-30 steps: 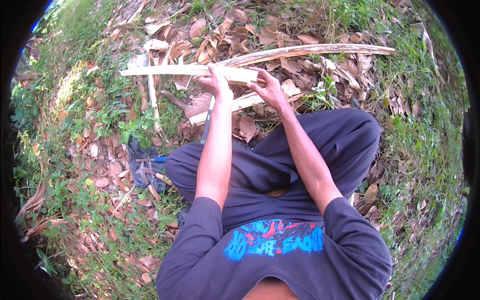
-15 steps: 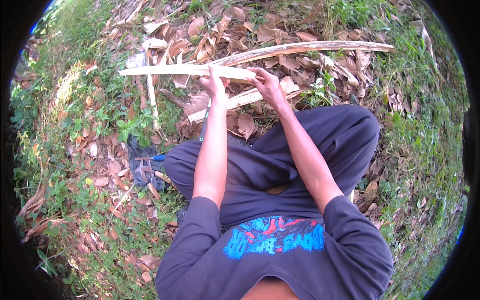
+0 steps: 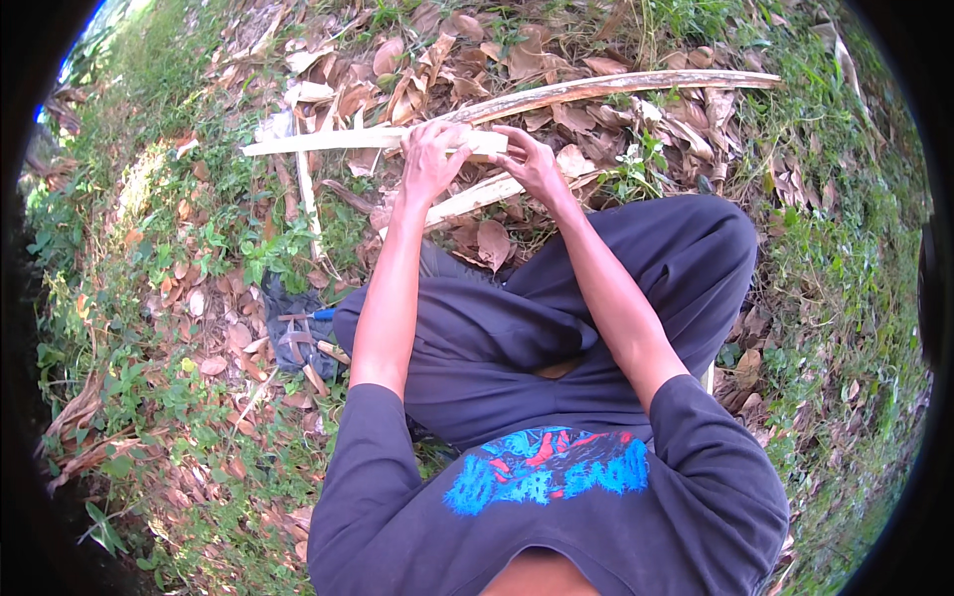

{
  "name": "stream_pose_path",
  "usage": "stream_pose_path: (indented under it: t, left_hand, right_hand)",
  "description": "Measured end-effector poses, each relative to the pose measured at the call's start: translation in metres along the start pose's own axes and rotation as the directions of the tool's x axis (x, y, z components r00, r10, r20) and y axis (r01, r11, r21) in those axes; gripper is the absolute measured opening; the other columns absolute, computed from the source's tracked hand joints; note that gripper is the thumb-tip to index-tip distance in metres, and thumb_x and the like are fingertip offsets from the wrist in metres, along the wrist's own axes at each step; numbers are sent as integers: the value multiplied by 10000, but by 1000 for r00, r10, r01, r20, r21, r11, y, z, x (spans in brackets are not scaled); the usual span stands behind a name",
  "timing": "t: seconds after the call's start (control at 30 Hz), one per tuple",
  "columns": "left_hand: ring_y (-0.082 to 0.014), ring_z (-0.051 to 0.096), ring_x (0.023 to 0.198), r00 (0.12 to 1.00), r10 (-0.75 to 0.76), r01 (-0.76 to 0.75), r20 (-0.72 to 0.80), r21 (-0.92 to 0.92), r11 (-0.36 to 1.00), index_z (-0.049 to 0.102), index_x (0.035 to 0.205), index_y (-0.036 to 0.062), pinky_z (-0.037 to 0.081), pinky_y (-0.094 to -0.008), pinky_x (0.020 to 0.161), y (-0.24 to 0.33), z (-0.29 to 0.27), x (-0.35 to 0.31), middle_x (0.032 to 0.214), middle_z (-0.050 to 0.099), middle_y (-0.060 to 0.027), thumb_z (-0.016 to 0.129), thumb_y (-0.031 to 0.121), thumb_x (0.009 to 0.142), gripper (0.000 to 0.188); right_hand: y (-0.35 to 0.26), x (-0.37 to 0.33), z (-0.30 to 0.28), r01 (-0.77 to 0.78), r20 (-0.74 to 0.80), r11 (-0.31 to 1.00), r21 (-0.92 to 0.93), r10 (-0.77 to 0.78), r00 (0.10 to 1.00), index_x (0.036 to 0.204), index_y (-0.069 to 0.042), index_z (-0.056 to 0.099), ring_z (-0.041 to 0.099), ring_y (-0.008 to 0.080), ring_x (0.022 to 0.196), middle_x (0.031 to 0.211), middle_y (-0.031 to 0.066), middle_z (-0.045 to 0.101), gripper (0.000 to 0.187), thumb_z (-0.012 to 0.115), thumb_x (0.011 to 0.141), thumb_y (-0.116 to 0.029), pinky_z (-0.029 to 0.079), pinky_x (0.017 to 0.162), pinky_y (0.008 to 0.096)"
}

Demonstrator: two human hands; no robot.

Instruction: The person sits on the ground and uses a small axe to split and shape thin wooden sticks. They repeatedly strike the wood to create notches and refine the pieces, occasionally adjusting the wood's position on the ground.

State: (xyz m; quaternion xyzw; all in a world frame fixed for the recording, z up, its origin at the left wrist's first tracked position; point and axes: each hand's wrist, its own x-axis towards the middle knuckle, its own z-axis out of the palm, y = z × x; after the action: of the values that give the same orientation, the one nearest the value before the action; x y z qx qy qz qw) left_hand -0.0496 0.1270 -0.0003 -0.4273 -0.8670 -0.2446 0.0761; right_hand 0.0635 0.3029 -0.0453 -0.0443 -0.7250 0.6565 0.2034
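A long, pale strip of split wood [image 3: 333, 140] lies crosswise in front of me, above my crossed legs. My left hand [image 3: 429, 159] is closed over it near its right part, back of the hand upward. Thumb and fingers of my right hand [image 3: 535, 167] pinch the strip's right end. Behind the strip, a longer bark-edged wood piece [image 3: 606, 85] runs toward the right. Another pale wood piece [image 3: 477, 197] rests on the leaves just below my hands, partly hidden by my left wrist.
Dry brown leaves [image 3: 492, 243] and grass surround me. A thin pale stick [image 3: 308, 199] lies at the left, under the strip's line. Beside my left knee is a dark cloth bundle [image 3: 283, 333] with a blue-handled tool [image 3: 323, 314] on it.
My left hand has turned over and wrapped its fingers across the strip, shifting slightly right. My left forearm has swung left, and the dark tool formerly seen beside it is hidden now.
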Motion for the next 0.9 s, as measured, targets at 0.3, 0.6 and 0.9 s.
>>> stream_pose_path:
  t: [0.3,0.6,0.9]
  left_hand:
    - [-313,620,986,987,90,-87,132,-33,996,736,1107,133,404,-457,926,-8,-20,33,1012,698,-109,623,395,936,332]
    - [-443,656,705,941,-59,58,333,12,998,730,829,59,516,-496,636,7,-50,69,679,639,-224,478,558,992,582]
    - [-429,655,658,949,-53,33,311,70,997,737,888,72,512,-483,587,0,-27,53,662,627,-233,484,563,992,562]
  right_hand:
    - [-2,-1,-6,-181,-44,982,-53,179,983,1337,3,532,676,289,1129,1243,226,666,429,630,925,-62,545,955,382]
    - [-1,-2,-8,-220,-7,974,62,220,975,1305,19,559,664,272,1155,1235,206,675,410,640,908,-45,551,947,373]
    - [5,-1,-8,-118,-4,991,-62,118,993,1315,-13,561,683,238,1094,1193,177,700,414,654,913,-51,561,926,361]
